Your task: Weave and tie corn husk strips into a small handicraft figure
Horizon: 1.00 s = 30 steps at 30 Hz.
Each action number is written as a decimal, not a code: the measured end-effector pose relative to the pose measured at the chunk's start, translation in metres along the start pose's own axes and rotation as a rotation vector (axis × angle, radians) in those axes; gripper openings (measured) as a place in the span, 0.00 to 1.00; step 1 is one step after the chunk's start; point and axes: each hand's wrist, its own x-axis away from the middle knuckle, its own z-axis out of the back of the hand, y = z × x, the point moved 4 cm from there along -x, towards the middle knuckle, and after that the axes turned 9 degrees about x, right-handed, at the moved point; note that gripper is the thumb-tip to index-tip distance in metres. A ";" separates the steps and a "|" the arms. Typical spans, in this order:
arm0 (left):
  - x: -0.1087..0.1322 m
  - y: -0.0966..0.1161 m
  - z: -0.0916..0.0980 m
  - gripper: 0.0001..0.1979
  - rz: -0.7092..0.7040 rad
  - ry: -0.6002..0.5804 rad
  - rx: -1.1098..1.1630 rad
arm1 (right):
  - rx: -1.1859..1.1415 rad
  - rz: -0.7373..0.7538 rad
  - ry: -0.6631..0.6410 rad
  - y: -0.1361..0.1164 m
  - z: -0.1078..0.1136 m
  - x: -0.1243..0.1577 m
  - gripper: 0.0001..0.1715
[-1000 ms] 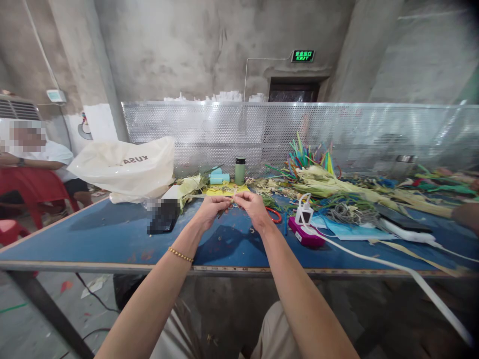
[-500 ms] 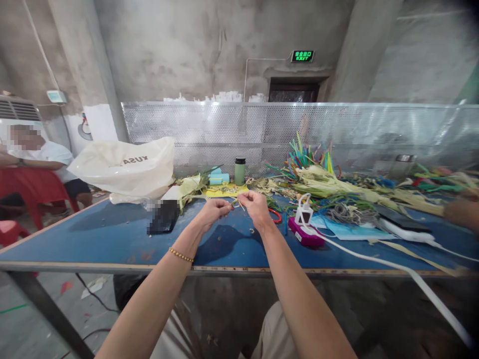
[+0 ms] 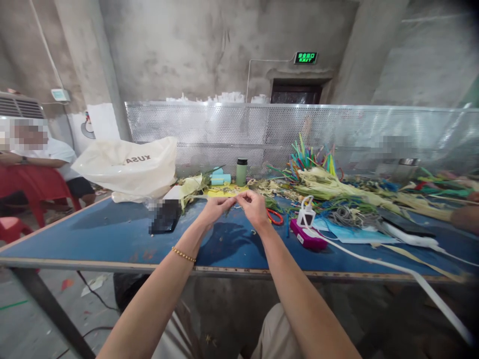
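My left hand (image 3: pixel 216 208) and my right hand (image 3: pixel 253 205) meet above the blue table, fingertips touching. Both are closed in a pinch on a thin straw-like strand (image 3: pixel 233 206), mostly hidden by the fingers. Its exact kind is too small to make out. Behind the hands lies a yellow sheet (image 3: pixel 215 192) with dry plant scraps. Just beyond it stands a green bottle (image 3: pixel 241 172) with a black lid. A red ring-shaped object (image 3: pixel 277 217) rests to the right of my right hand.
Left are a white plastic bag (image 3: pixel 127 169) and a black phone (image 3: pixel 165 217). Right are a purple power strip (image 3: pixel 309 236) with a white charger and cable, pale husks (image 3: pixel 329 183) and colourful pipe cleaners (image 3: pixel 305 154). A person (image 3: pixel 48 152) sits far left; another hand (image 3: pixel 464 218) shows at right.
My hands have come closer together, and the fingertips now touch. The strand that showed between them is now mostly covered. The view has shifted slightly.
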 end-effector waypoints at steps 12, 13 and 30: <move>-0.006 0.041 0.028 0.09 0.061 -0.057 0.027 | 0.069 0.152 -0.125 -0.040 -0.006 -0.032 0.15; -0.007 0.050 0.036 0.08 0.022 -0.018 0.041 | 0.039 0.142 -0.116 -0.040 -0.006 -0.036 0.15; -0.029 0.069 0.060 0.04 -0.034 0.089 0.607 | 0.207 -0.034 0.007 0.027 0.004 -0.089 0.10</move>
